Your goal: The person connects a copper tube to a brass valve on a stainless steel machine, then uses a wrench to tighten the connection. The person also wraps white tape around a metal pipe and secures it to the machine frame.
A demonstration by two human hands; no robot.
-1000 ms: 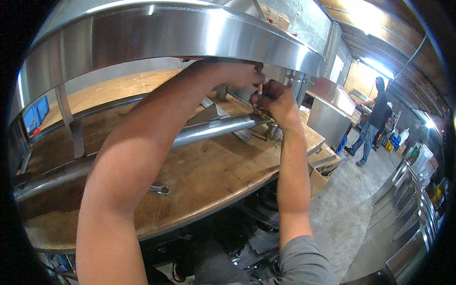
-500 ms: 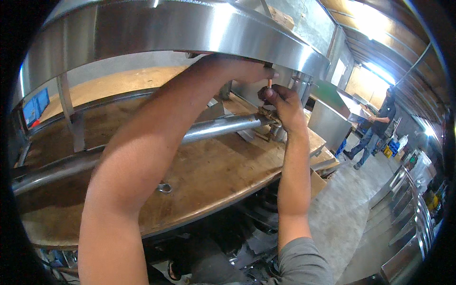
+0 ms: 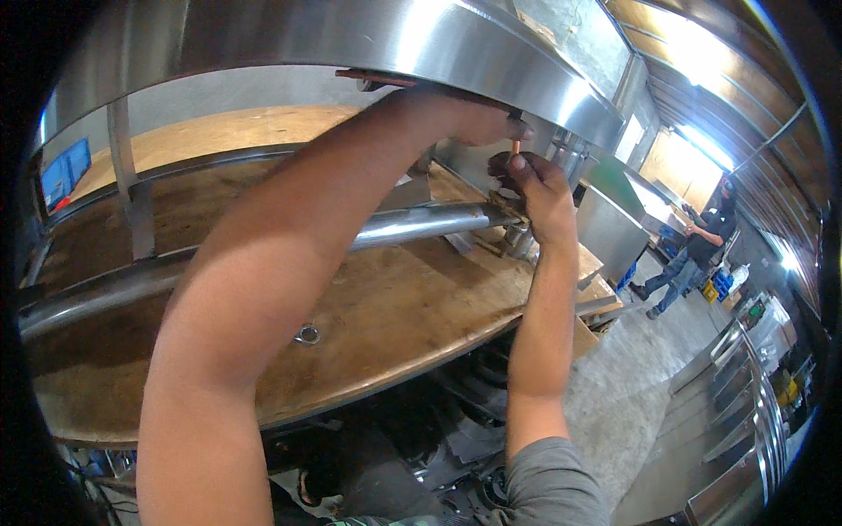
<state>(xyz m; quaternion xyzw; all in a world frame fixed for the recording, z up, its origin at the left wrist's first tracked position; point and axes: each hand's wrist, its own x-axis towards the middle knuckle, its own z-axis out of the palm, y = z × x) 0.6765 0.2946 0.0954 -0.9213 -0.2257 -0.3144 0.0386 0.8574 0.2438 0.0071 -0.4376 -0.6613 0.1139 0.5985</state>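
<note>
A thin copper-coloured tube or rod (image 3: pixel 516 146) stands upright in the small gap between my hands, below the curved stainless-steel band (image 3: pixel 351 39). My right hand (image 3: pixel 541 187) is closed around its lower end, with thumb and fingers curled together. Reaching up under the band's lower edge, my left hand (image 3: pixel 491 125) has its thumb tip at the upper end of the copper piece. Its other fingers are mostly hidden, and what they grip does not show. Just below my right hand, a steel pipe (image 3: pixel 430 224) meets an upright post.
A wooden board (image 3: pixel 403 320) lies under the pipe, with a ring-ended wrench (image 3: pixel 308 334) on it near my left forearm. A blue crate (image 3: pixel 66 175) sits at the far left. Steel racks (image 3: pixel 715 421) stand at the right, and another person (image 3: pixel 693 259) stands farther back.
My view has shifted slightly, so the steel band looks nearer and higher. Both hands stay at the copper piece, keeping about the same hold.
</note>
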